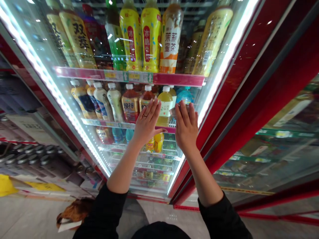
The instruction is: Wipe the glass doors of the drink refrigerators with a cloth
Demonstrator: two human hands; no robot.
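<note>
Both of my hands are raised in front of a lit drinks fridge with glass over its shelves. My left hand [147, 122] is open, its fingers stretched upward and its thumb out to the side. It covers part of a red-brown bottle [146, 97] on the second shelf. My right hand [186, 127] is also open, fingers extended, near the fridge's right edge. A small greyish patch shows by its fingertips, too unclear to name. Between the hands stands a yellow-green bottle [164, 104] with a white cap. Behind my right fingertips is a blue bottle [184, 94].
Taller bottles, among them a yellow one [151, 38], line the upper shelf above a pink price strip [178, 79]. A red door frame [224, 109] runs down the right side. Shelves of dark-capped containers [32, 159] stand left. A brown object [74, 212] lies on the floor.
</note>
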